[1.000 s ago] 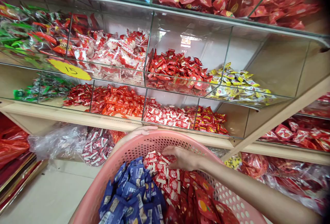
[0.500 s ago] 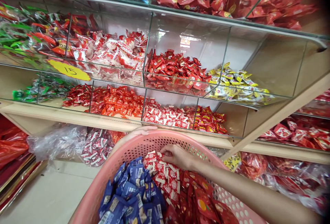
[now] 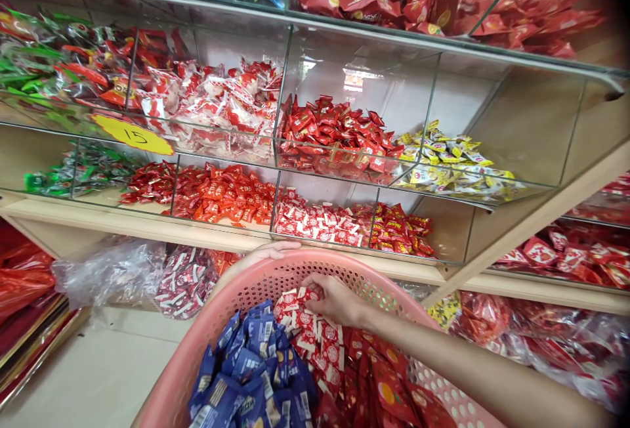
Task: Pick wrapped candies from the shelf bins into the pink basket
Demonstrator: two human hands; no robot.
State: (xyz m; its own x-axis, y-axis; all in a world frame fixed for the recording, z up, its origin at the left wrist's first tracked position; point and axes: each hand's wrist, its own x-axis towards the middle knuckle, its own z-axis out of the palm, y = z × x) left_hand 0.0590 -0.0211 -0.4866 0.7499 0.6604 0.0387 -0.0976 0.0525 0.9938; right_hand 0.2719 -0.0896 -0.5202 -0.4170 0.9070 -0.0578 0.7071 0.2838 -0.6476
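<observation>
A pink perforated plastic basket [image 3: 170, 356] fills the lower middle of the view, packed with wrapped sweets. My left arm reaches around its outside, and my left hand [image 3: 268, 252] rests at the far rim, holding the basket; part of that hand is hidden behind it. Inside, my right hand [image 3: 335, 300] is closed, its thumb and fingers at a red-and-white wrapped candy [image 3: 311, 295] on top of a heap of the same kind. Blue packets [image 3: 246, 375] lie to the left of that heap, and red packets with an orange fruit print [image 3: 388, 379] to its right.
Glass-fronted shelf bins of wrapped sweets stand ahead, including red-and-white candies [image 3: 315, 221] just beyond the basket. A yellow price tag [image 3: 132, 134] reads 15. Clear plastic bags of sweets [image 3: 184, 280] sit beneath the wooden ledge [image 3: 216, 234].
My right hand's fingers have shifted slightly and curled in over the red-and-white candies. My left hand and the basket stay almost where they were.
</observation>
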